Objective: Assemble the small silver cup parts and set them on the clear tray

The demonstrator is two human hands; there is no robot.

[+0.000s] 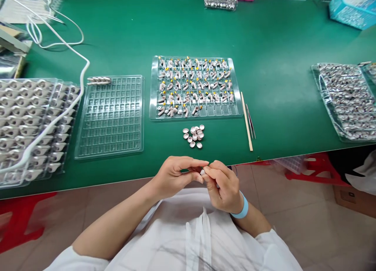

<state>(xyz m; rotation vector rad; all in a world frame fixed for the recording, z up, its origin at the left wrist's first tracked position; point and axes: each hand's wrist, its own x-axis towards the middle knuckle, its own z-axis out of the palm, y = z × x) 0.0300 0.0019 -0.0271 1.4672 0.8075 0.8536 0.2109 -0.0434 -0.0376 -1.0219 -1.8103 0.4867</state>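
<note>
My left hand [179,175] and my right hand [225,184] meet just off the table's front edge. Between their fingertips is a small whitish part [202,172], mostly covered by the fingers, so its exact kind does not show. Both hands pinch it. Just beyond them lies a loose group of small round cup-shaped caps [194,134]. Behind the caps sits a clear plastic tray [217,112] with rows of small curved beige pieces with yellow tips; several pockets at its lower right hold nothing.
Right of the tray lie a wooden stick [247,122] and metal tweezers [250,122]. A second clear tray [113,122] stands left, beside stacked trays of beige shells [26,126] crossed by a white cable [63,116]. Filled trays [348,100] and a blue basket [352,10] are at right.
</note>
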